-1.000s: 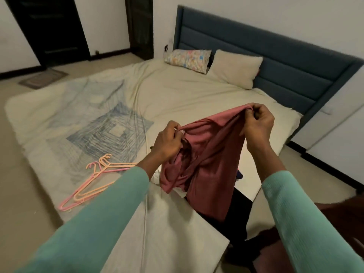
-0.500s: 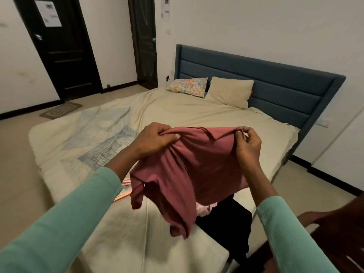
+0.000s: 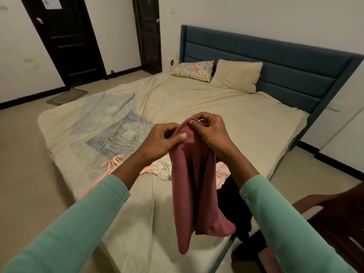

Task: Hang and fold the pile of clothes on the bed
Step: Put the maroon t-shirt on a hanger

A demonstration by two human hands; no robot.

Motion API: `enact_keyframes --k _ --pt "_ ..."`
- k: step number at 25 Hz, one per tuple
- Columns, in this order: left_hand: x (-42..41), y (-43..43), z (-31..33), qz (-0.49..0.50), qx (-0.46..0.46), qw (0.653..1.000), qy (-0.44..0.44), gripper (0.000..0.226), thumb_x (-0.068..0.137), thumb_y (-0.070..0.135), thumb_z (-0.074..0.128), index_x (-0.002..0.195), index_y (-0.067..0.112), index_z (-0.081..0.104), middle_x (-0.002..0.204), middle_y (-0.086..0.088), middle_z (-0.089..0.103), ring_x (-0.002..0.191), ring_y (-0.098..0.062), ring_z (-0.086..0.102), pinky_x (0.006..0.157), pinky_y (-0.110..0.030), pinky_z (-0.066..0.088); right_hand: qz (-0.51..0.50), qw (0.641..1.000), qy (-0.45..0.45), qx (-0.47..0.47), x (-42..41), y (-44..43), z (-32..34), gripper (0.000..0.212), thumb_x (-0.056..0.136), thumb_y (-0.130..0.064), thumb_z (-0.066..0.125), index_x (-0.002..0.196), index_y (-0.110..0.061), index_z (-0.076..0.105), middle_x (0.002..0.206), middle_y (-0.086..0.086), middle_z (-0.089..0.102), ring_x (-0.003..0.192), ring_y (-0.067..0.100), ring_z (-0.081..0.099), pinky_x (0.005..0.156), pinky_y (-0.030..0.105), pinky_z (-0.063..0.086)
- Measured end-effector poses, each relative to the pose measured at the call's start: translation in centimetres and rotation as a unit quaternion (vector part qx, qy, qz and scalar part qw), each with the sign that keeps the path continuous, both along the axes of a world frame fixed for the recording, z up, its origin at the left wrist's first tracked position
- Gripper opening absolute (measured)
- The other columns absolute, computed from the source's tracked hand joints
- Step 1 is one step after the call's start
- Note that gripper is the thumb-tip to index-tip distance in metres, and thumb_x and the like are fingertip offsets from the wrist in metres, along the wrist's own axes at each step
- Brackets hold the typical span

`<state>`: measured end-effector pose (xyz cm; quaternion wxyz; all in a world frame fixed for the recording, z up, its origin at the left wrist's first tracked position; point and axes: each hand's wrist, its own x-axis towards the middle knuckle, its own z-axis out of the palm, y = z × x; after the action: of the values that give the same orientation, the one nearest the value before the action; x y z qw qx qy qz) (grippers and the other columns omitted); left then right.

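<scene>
A wide bed (image 3: 197, 107) with a cream sheet fills the middle of the room. At its near corner, close to the person, lies a small pile of clothes (image 3: 228, 194): a black garment (image 3: 234, 213) spilling over the edge, a white garment (image 3: 161, 169) and a pale pink garment (image 3: 223, 171), all crumpled. Nothing folded or hung shows anywhere, so the task looks barely begun. A maroon top (image 3: 191, 184) hangs in the air above that pile, doubled lengthwise into a narrow strip, seemingly mid-fold. Pink plastic hangers (image 3: 112, 164) lie bare on the sheet, left of the pile. The left hand (image 3: 161, 140) pinches the top's upper edge between curled fingers and thumb. The right hand (image 3: 208, 129), just beside it, pinches the same edge with its fingertips.
</scene>
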<state>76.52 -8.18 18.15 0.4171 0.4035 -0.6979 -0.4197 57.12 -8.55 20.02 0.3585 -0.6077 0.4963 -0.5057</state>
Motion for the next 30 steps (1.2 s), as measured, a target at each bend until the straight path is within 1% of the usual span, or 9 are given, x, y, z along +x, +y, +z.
enact_keyframes --k 3,5,7,10,14,17,22,26,30 --pt "1.9 1.0 0.3 0.092 -0.091 0.987 -0.097 0.018 0.096 0.037 0.068 0.11 0.03 0.077 0.096 0.009 0.077 0.093 -0.008 0.072 0.084 -0.037 0.058 0.021 1.0 -0.009 0.014 -0.6 0.8 -2.3 0.01 0.094 -0.017 0.077 0.096 -0.008 0.078 0.089 0.007 0.078 0.082 0.014 0.071 0.077 0.033 0.055" --pt "2.2 2.0 0.2 0.1 -0.15 0.964 -0.194 0.026 0.089 0.05 0.07 0.112 0.037 0.074 0.096 0.012 0.075 0.089 -0.005 0.069 0.081 -0.032 0.056 0.03 0.999 -0.019 0.018 -0.2 1.3 -3.8 0.015 0.095 -0.022 0.077 0.098 -0.008 0.078 0.093 0.009 0.079 0.089 0.022 0.074 0.082 0.04 0.057" --pt "2.2 2.2 -0.4 0.091 -0.207 0.946 -0.234 0.028 0.09 0.049 0.071 0.111 0.032 0.076 0.099 0.011 0.075 0.089 -0.007 0.068 0.08 -0.035 0.056 0.04 0.999 -0.014 0.016 0.1 1.7 -4.6 0.017 0.095 -0.027 0.076 0.098 -0.01 0.078 0.094 0.006 0.079 0.093 0.028 0.075 0.086 0.045 0.058" --pt "3.0 1.7 0.4 0.144 -0.269 0.933 -0.19 0.015 0.096 0.034 0.073 0.1 0.022 0.08 0.09 0.006 0.076 0.082 -0.01 0.069 0.076 -0.037 0.055 0.062 0.998 0.024 0.016 -0.4 2.4 -5.6 0.015 0.095 -0.029 0.076 0.097 -0.014 0.078 0.09 0.002 0.078 0.089 0.028 0.074 0.08 0.044 0.059" --pt "4.0 1.8 2.8 0.21 -0.28 0.919 -0.183 0.019 0.097 0.034 0.071 0.098 0.019 0.082 0.092 0.005 0.077 0.084 -0.008 0.069 0.079 -0.031 0.055 0.044 0.986 0.154 0.043 -0.8 3.3 -9.1 0.009 0.095 -0.021 0.068 0.09 -0.027 0.073 0.083 -0.004 0.073 0.081 0.021 0.07 0.076 0.047 0.058" --pt "4.9 2.6 3.8 0.275 -0.246 0.917 -0.15 0.021 0.097 0.036 0.07 0.098 0.019 0.082 0.092 0.009 0.078 0.087 -0.004 0.07 0.082 -0.024 0.055 -0.007 0.967 0.234 0.103 -1.0 4.5 -12.7 0.018 0.085 -0.015 0.066 0.073 -0.029 0.064 0.073 -0.002 0.069 0.073 0.025 0.066 0.069 0.049 0.055" --pt "7.1 5.5 2.9 0.404 -0.126 0.906 -0.002 0.021 0.096 0.039 0.069 0.093 0.022 0.081 0.084 0.016 0.076 0.084 0.0 0.07 0.078 -0.019 0.052 -0.019 0.928 0.307 0.211 -2.2 6.9 -17.7 0.005 0.082 -0.026 0.076 0.079 -0.025 0.071 0.078 -0.001 0.072 0.078 0.023 0.067 0.064 0.036 0.048" --pt "11.3 7.1 0.3 0.449 -0.048 0.892 0.037 0.024 0.093 0.044 0.071 0.086 0.023 0.08 0.08 0.015 0.075 0.081 -0.004 0.07 0.084 -0.026 0.057 0.04 0.957 0.072 0.278 -3.7 8.9 -17.3 0.012 0.084 -0.015 0.085 0.083 -0.01 0.075 0.076 0.007 0.073 0.071 0.02 0.065 0.067 0.035 0.052" --pt "15.8 8.2 -1.4 0.446 -0.005 0.892 0.068 0.019 0.094 0.037 0.072 0.082 0.024 0.077 0.08 0.012 0.072 0.077 -0.005 0.065 0.082 -0.032 0.055 0.078 0.938 -0.1 0.323 -6.0 10.4 -14.4 0.071 0.057 -0.038 0.101 0.11 0.001 0.073 0.102 0.019 0.077 0.087 0.026 0.072 0.079 0.038 0.056"
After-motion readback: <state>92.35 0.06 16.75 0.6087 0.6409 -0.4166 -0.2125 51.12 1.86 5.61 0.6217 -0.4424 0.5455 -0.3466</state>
